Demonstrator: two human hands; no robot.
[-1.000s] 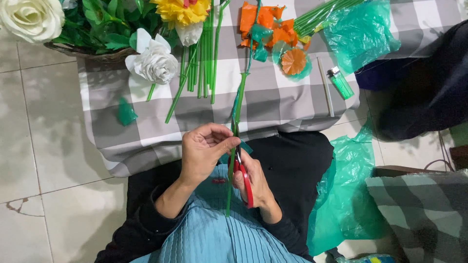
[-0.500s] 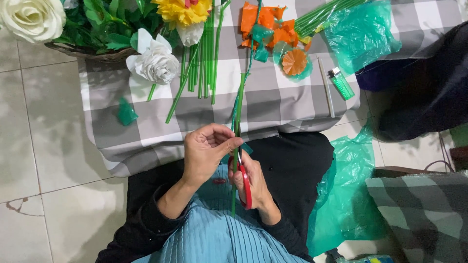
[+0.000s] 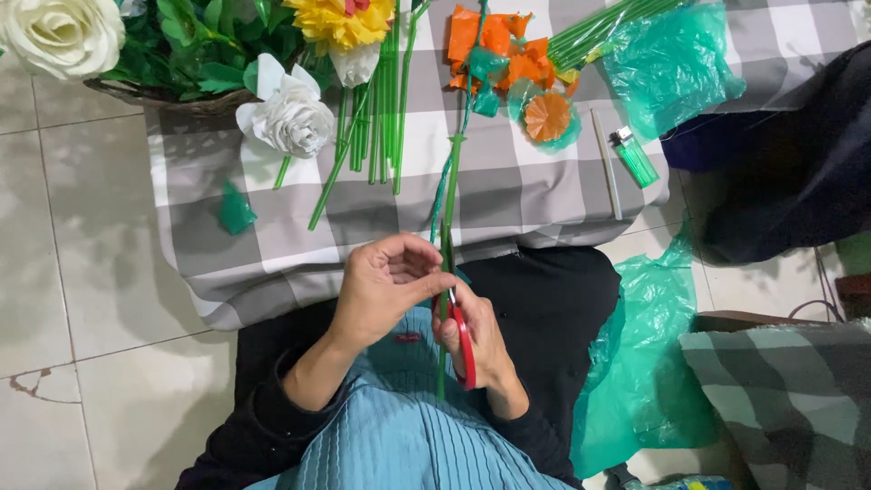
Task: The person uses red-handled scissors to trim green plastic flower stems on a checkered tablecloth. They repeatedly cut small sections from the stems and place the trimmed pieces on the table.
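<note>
My left hand pinches a long green stem just above my lap, fingers curled round it. My right hand sits right below, closed on red-handled scissors and on the lower part of the same stem, which runs down past my wrist. The stem's upper end reaches up across the grey checked cloth to an orange and green paper flower.
On the cloth lie a white paper flower, a bundle of green stems, a yellow flower, a round orange piece, a green lighter and green plastic bags. A basket of flowers stands at upper left.
My hands have shifted very slightly on the stem; the stem's lower end sits a little lower over my lap. Everything on the cloth is as it was.
</note>
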